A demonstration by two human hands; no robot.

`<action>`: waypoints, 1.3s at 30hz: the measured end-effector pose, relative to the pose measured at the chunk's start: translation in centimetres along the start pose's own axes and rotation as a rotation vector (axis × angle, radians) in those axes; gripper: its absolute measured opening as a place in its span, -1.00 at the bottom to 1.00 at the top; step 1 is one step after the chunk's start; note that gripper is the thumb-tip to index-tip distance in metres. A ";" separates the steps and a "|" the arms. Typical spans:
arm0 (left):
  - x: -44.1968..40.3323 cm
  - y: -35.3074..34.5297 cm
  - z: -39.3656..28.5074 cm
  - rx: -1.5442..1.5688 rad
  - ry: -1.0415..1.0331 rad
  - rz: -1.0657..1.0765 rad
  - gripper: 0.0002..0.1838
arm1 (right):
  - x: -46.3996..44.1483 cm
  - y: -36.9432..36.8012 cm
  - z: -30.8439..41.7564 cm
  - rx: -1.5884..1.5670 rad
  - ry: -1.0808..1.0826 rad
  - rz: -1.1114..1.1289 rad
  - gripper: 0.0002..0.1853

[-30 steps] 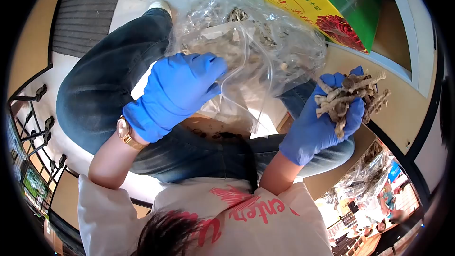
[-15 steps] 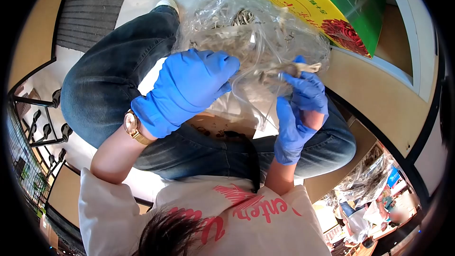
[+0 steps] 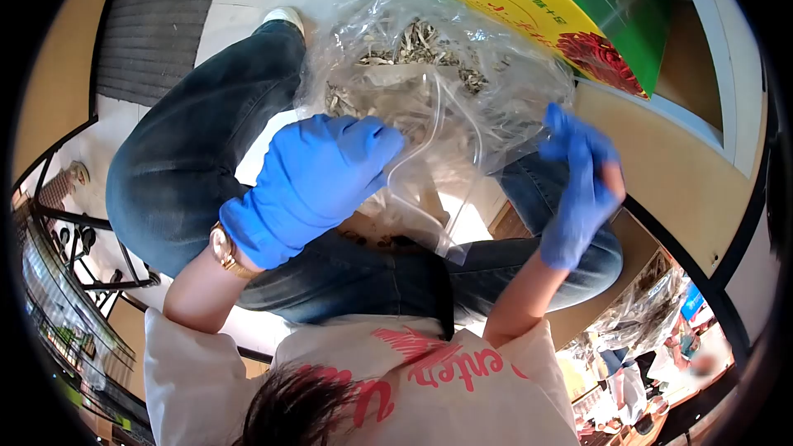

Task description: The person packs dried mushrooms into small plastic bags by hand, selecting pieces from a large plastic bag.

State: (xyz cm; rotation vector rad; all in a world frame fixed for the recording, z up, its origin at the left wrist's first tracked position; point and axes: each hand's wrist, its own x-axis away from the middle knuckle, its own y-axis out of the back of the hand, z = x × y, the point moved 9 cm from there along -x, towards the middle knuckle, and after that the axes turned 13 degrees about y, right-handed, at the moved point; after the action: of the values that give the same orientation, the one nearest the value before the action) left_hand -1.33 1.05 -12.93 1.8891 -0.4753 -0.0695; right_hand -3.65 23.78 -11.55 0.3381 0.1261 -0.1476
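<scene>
On the green-and-yellow box, small green characters read 纯正天然 and 辣味十足, beside larger red script of which 小 is legible, with 专 on its green side, while the white shirt bears red letters including "enter" and "U".

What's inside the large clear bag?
Dry-looking grey-brown pieces show in the large clear bag. Folds, glare and the smaller clear bag in front obscure the lower contents.

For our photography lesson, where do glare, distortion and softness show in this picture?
Head view: glints on the clear plastic; head view: the printed box bows along its edge, corners go black; head view: right hand looks slightly soft.
</scene>
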 end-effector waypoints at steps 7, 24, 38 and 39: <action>0.9 0.6 -0.5 0.019 -0.156 0.015 -0.82 | 1.2 -9.0 -23.1 0.322 -0.160 0.349 -0.39; 0.1 -0.8 0.2 0.069 -0.101 0.248 -0.73 | 7.3 -7.8 -39.0 0.690 -0.276 0.197 -0.69; 0.6 -1.1 0.2 0.102 -0.097 0.230 -0.72 | 10.6 -17.6 -32.3 0.584 -0.344 0.489 -0.27; 0.7 -1.4 0.4 0.121 -0.073 0.243 -0.72 | 11.0 -17.7 -32.9 0.527 -0.409 0.442 -0.30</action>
State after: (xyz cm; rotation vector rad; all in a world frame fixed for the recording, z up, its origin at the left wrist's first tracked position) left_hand -0.40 0.90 -14.24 1.9376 -0.7705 0.0523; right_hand 1.01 17.10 -49.64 0.8419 -0.4000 0.1952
